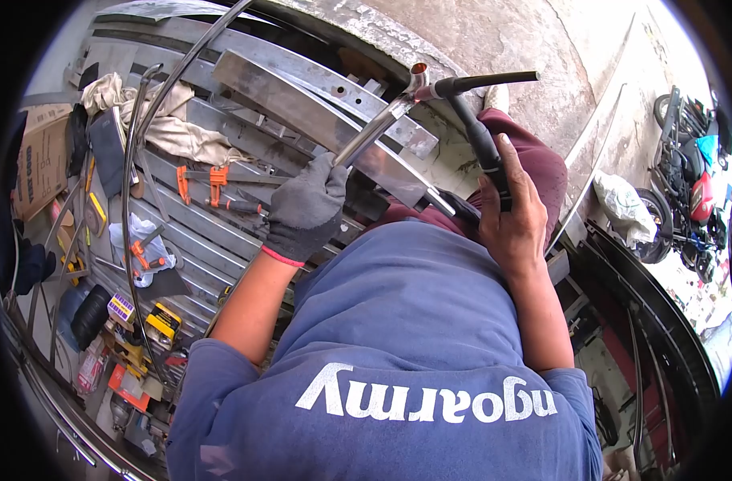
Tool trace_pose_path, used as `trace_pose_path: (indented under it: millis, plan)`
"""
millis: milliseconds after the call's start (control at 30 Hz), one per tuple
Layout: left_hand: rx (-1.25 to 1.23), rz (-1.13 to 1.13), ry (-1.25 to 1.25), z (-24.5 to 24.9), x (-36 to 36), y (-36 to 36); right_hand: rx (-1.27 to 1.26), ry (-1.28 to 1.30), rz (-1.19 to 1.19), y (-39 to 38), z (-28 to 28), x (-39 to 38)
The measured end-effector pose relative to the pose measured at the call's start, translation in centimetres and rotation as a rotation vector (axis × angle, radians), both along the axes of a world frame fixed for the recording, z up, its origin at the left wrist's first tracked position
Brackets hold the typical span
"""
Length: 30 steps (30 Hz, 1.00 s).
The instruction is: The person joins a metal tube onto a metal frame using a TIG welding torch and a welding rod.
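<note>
My left hand (308, 202), in a grey glove with a red cuff edge, is closed around the lower end of a shiny metal tube (374, 128). The tube slants up to the right and ends in a short copper-coloured open piece (419, 74). My bare right hand (514, 204) grips the black handle of a welding torch (482, 144), with one finger stretched along it. The torch head lies against or very near the tube's upper end; which of the two cannot be told. Beneath the tube runs a flat metal bar (302, 108).
A slatted metal bench (213, 276) holds orange clamps (217, 186), crumpled cloth (181, 132), a yellow box (164, 321) and other tools. A bent metal rod (127, 200) crosses the left side. Motorcycles (694, 176) stand at the far right, beside a white sack (625, 210).
</note>
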<state>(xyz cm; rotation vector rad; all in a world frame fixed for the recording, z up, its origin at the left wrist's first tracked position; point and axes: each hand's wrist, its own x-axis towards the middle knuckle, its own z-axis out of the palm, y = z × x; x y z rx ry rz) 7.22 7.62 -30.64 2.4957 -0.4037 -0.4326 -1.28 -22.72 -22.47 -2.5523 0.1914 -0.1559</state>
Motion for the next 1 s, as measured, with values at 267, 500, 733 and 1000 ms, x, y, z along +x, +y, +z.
trace_pose_path:
  millis: [267, 500, 733, 1000]
  plan:
    - [0.096, -0.024, 0.080, 1.0, 0.3, -0.2, -0.004, -0.020, -0.010, 0.2, 0.2, 0.1]
    - [0.006, -0.004, -0.154, -0.5, -0.5, -0.3, -0.013, -0.090, 0.011, 0.0, 0.0, 0.1]
    - [0.027, 0.007, -0.074, 0.1, -0.5, -0.4, -0.012, -0.041, 0.001, 0.3, 0.1, 0.1]
    - [0.070, -0.015, -0.054, 0.3, -0.5, -0.5, -0.061, -0.013, 0.008, 0.4, 0.3, -0.1]
